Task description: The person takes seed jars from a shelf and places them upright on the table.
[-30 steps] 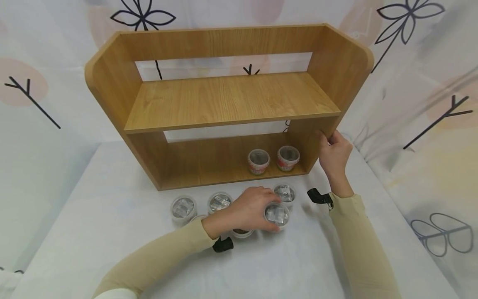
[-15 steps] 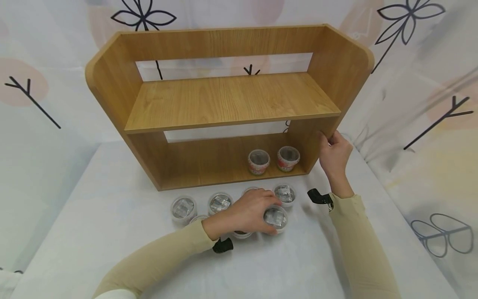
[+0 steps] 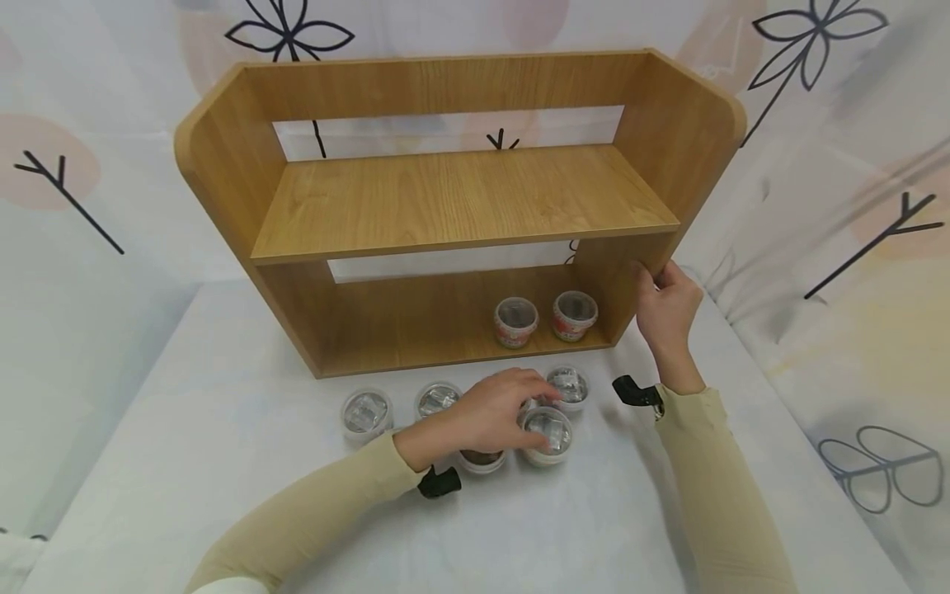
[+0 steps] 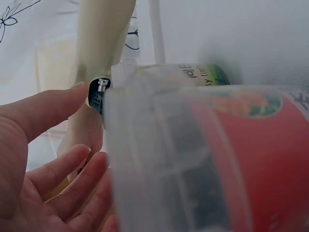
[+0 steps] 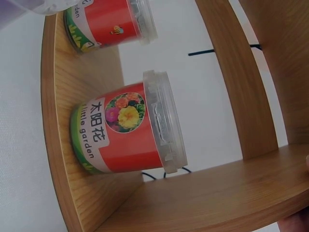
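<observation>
My left hand (image 3: 493, 412) hovers over the lidded plastic cups on the table, thumb and fingers spread apart. Right beside its fingertips stands a flower-growing cup (image 3: 547, 436) with a clear lid; up close, its red label (image 4: 256, 159) shows in the left wrist view. Another cup (image 3: 568, 388) stands just behind it. With my right hand (image 3: 668, 309) I grip the front edge of the wooden shelf's (image 3: 460, 202) right side panel. On the lower board sit two red-labelled cups, one (image 3: 575, 316) near that panel and one (image 3: 515, 322) to its left.
More lidded cups stand left of and under my left forearm, among them a cup (image 3: 366, 414) at the far left, a cup (image 3: 438, 399) and a brown-filled cup (image 3: 482, 460). The shelf stands at the back of the white table (image 3: 594, 528), before a patterned cloth (image 3: 839, 165).
My left hand has set the cup down on the table, a little left and nearer, and let go of it, fingers spreading. My right hand keeps its grip on the shelf.
</observation>
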### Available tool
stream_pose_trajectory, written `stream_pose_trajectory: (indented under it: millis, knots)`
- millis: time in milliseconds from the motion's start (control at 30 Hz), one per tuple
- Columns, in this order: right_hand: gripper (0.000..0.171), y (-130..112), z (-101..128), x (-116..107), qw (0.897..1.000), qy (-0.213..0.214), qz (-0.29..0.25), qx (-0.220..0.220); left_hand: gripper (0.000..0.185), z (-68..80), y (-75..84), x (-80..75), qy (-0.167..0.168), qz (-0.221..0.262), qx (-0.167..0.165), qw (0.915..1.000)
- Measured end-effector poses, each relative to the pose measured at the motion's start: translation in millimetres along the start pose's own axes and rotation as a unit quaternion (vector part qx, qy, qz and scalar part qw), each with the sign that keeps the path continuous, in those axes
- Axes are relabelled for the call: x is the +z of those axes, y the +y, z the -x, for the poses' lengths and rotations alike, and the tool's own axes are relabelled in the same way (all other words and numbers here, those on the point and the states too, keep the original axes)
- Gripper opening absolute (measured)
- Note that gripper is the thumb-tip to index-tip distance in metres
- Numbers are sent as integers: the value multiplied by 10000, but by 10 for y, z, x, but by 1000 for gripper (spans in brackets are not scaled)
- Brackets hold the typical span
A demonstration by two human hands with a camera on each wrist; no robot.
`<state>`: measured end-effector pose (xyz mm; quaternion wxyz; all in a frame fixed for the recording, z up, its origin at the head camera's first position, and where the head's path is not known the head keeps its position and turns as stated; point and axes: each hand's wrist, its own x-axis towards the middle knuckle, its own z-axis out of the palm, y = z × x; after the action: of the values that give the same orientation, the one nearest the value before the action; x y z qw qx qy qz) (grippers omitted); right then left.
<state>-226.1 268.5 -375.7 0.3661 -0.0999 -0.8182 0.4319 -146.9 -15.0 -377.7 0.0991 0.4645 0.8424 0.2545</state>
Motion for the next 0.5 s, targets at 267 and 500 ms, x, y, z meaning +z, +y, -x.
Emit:
stream_pose_trajectory:
  millis: [267,500]
  knots:
    - [32,8,-2,5,10000,16,-31,6,40,17,-50,-123,303,615,72,9976]
    - [33,12,-2,4,10000,1,-88,23,35,-14,-118,-219,605,1162,52,9914]
